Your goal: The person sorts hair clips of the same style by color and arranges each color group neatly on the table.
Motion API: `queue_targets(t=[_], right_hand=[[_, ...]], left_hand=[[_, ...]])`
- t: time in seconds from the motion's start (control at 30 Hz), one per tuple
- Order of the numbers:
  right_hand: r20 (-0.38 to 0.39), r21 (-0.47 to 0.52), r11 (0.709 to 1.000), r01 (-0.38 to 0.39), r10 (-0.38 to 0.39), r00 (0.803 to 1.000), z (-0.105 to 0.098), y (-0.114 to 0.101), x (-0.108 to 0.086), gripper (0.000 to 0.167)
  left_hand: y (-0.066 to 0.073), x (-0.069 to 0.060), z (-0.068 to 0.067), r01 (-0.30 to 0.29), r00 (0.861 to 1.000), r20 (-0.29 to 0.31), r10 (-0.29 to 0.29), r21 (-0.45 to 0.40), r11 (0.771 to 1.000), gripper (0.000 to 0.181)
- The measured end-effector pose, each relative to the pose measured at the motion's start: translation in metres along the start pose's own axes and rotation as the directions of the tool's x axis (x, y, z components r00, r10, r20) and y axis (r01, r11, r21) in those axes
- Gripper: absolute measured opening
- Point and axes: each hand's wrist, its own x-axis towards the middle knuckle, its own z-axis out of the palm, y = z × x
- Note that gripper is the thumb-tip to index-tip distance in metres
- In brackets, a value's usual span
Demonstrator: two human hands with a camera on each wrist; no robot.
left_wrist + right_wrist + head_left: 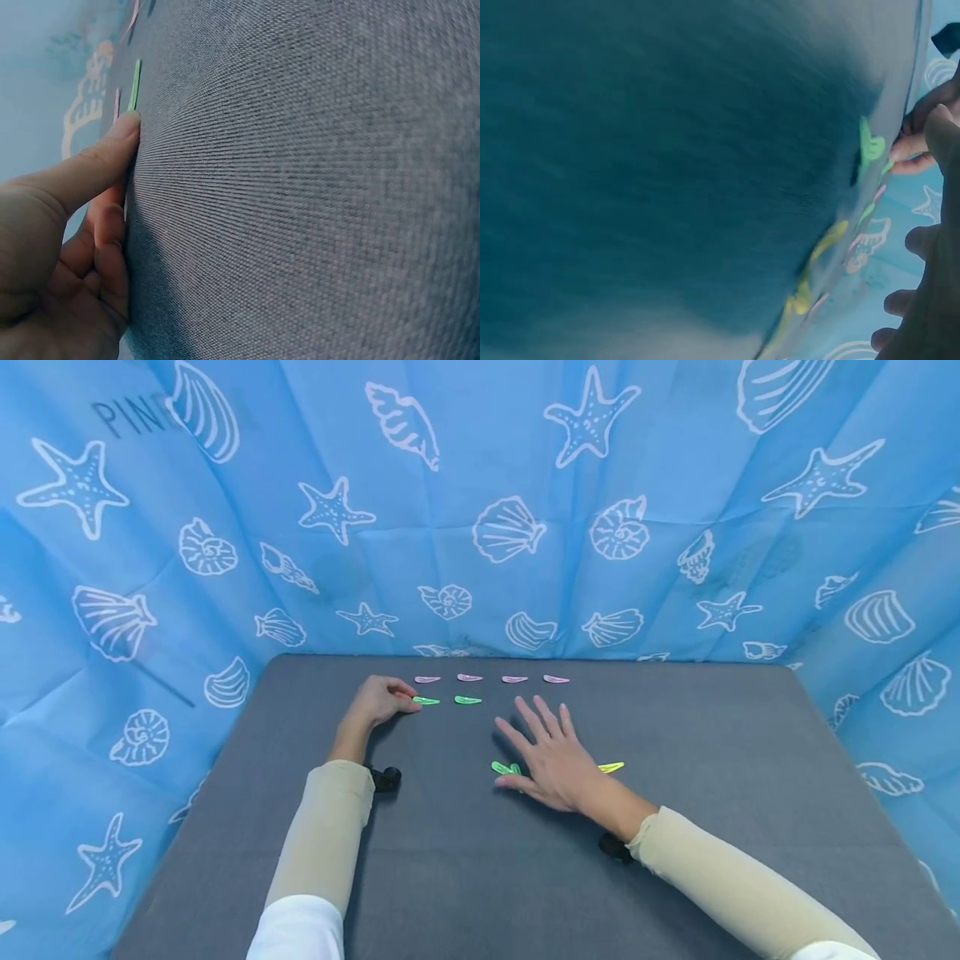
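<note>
Thumb and fingertips of the left hand (381, 700) (82, 202) pinch the left end of a green hair clip (429, 701) (136, 84) at the table's far left. To its right lies a second green clip (468, 700). The right hand (557, 766) (941, 225) is held over the middle of the table, fingers spread and holding nothing. By its thumb are overlapping green clips (504, 767) (870, 146). A yellow clip (611, 767) shows beyond its wrist; in the right wrist view several yellow clips (802, 292) appear, blurred.
Behind the green clips runs a row of several pink clips (470, 677) near the far edge of the grey table (465, 877). A blue curtain (480, 468) with shells and starfish hangs around the back and sides. Dark devices are strapped at both wrists.
</note>
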Motion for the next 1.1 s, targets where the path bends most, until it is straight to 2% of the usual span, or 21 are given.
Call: queue_targets(t=[0.17, 0.33, 0.5, 0.77, 0.93, 1.1], right_hand=[[-0.034, 0.0, 0.999, 0.034, -0.034, 0.999, 0.004, 0.002, -0.017, 0.084], [-0.077, 0.05, 0.998, 0.046, -0.043, 0.996, 0.006, -0.002, -0.026, 0.078], [-0.1, 0.048, 0.998, 0.038, -0.033, 0.994, 0.007, -0.009, -0.029, 0.066], [-0.163, 0.058, 0.997, 0.041, -0.031, 0.986, 0.011, -0.012, -0.03, 0.033], [-0.211, 0.059, 0.995, 0.082, -0.068, 0.975, 0.013, -0.014, -0.03, 0.025], [-0.2, 0.112, 0.989, 0.101, -0.077, 0.977, 0.011, -0.018, -0.032, 0.018]], left_hand=[[0.0, 0.0, -0.001, -0.006, 1.0, -0.004, 0.006, 0.005, 1.0, 0.026], [0.001, 0.0, -0.002, -0.003, 1.0, -0.004, 0.003, 0.005, 1.0, 0.027], [0.001, -0.002, -0.002, 0.004, 1.0, -0.008, -0.004, -0.013, 1.0, 0.026], [0.0, -0.002, 0.001, -0.001, 1.0, -0.002, 0.001, -0.016, 1.0, 0.026], [0.0, -0.001, 0.001, 0.001, 1.0, -0.004, -0.001, -0.012, 1.0, 0.026], [0.001, -0.001, 0.001, 0.011, 1.0, -0.006, -0.011, -0.015, 1.0, 0.025]])
